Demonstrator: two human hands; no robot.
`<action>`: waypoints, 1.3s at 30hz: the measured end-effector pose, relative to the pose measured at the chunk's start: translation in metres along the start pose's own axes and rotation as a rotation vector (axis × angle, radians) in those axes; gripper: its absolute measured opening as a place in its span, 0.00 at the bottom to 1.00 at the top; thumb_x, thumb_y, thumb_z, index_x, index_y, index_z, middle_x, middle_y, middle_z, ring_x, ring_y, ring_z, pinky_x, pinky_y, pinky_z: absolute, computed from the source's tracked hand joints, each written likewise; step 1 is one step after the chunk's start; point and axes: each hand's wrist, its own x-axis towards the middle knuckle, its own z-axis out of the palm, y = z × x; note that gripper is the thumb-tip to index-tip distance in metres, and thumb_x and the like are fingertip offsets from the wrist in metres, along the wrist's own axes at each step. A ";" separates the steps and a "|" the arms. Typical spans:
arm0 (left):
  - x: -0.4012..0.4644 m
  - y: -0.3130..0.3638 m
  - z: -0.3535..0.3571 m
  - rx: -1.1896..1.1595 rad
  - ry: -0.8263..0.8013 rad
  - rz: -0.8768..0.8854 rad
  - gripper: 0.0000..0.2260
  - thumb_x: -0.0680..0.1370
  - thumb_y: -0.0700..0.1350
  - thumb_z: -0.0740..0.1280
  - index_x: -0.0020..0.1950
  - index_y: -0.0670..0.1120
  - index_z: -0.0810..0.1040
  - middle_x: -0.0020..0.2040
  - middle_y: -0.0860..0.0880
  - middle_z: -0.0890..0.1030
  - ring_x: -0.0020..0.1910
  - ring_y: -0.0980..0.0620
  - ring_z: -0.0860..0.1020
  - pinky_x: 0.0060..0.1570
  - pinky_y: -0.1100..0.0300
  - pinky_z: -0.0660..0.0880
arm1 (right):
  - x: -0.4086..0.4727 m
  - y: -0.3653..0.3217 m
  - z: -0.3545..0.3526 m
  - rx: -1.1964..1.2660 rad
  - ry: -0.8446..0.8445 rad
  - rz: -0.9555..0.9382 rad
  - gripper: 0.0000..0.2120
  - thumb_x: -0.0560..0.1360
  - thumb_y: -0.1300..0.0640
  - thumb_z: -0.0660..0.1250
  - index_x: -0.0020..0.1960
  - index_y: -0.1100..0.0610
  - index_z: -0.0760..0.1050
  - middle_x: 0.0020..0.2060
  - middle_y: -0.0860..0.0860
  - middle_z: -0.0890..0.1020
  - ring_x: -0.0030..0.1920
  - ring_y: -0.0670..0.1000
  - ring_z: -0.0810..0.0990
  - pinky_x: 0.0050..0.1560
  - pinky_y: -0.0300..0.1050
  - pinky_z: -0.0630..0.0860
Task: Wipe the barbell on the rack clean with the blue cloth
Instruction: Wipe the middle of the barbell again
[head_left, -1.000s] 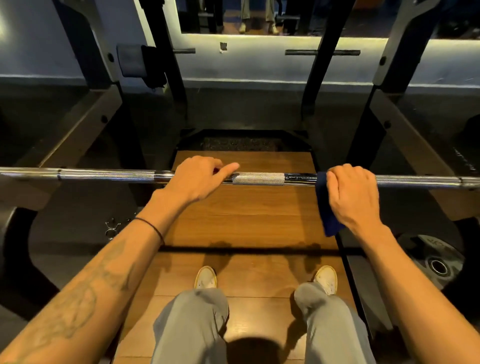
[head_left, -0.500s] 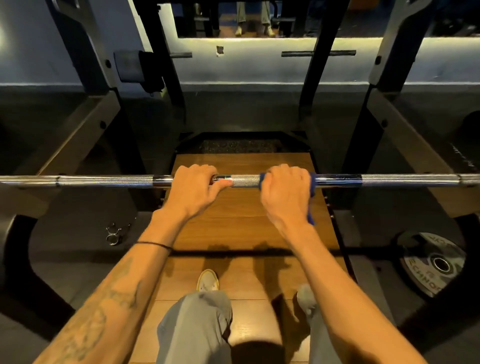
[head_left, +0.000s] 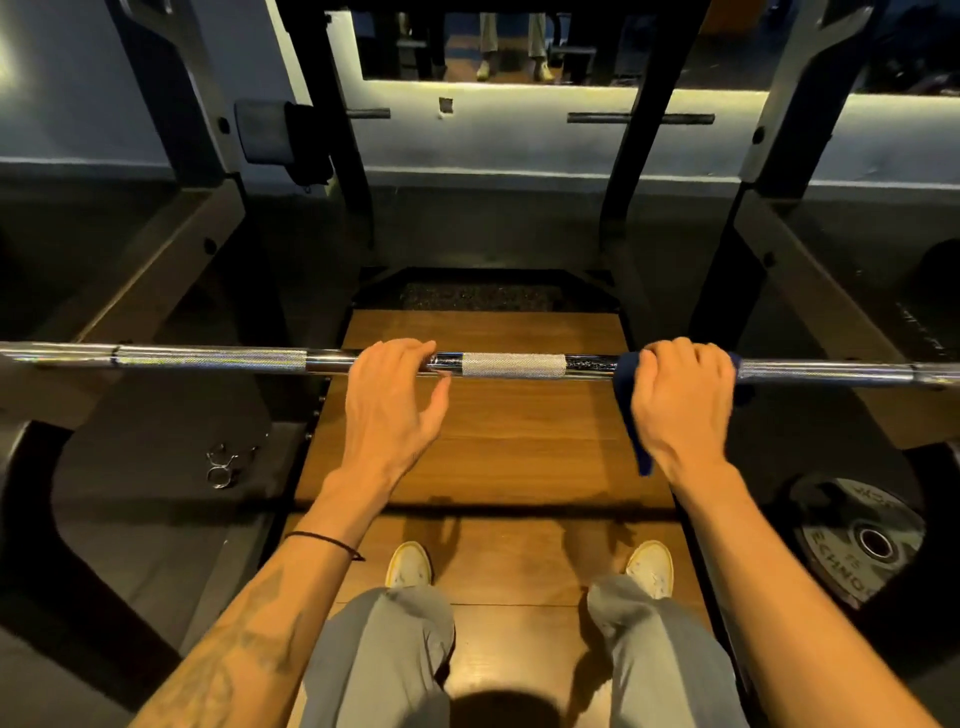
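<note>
Your right hand (head_left: 680, 400) wraps the soft, limp blue cloth (head_left: 631, 415) around the barbell (head_left: 511, 365), right of its knurled center. Your left hand (head_left: 395, 400) rests fingers over the racked bar. It looks heavy and rigid, so squeeze the cloth firmly.

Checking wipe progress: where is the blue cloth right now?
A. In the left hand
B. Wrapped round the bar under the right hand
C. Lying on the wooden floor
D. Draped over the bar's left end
B: the right hand grips the cloth round the bar, a tail hanging below; the left hand holds no cloth.
</note>
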 end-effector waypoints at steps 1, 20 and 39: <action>0.009 -0.002 -0.005 0.013 -0.028 0.003 0.14 0.79 0.55 0.63 0.56 0.48 0.80 0.49 0.51 0.79 0.50 0.51 0.75 0.52 0.56 0.67 | -0.001 -0.015 0.001 0.001 0.032 0.026 0.17 0.81 0.54 0.53 0.41 0.58 0.75 0.38 0.58 0.77 0.42 0.61 0.73 0.52 0.58 0.66; 0.051 -0.021 -0.007 0.260 -0.443 0.008 0.30 0.77 0.72 0.45 0.41 0.51 0.75 0.35 0.52 0.78 0.36 0.50 0.77 0.37 0.55 0.68 | 0.007 0.023 -0.008 -0.005 -0.081 -0.124 0.17 0.81 0.49 0.55 0.47 0.58 0.78 0.40 0.59 0.79 0.43 0.63 0.74 0.51 0.60 0.68; 0.008 -0.018 0.004 -0.056 -0.058 0.026 0.14 0.79 0.56 0.68 0.58 0.49 0.79 0.52 0.53 0.80 0.52 0.52 0.76 0.57 0.56 0.68 | 0.000 -0.086 0.016 0.086 -0.118 -0.284 0.18 0.81 0.48 0.55 0.40 0.55 0.76 0.36 0.54 0.78 0.37 0.60 0.75 0.41 0.55 0.64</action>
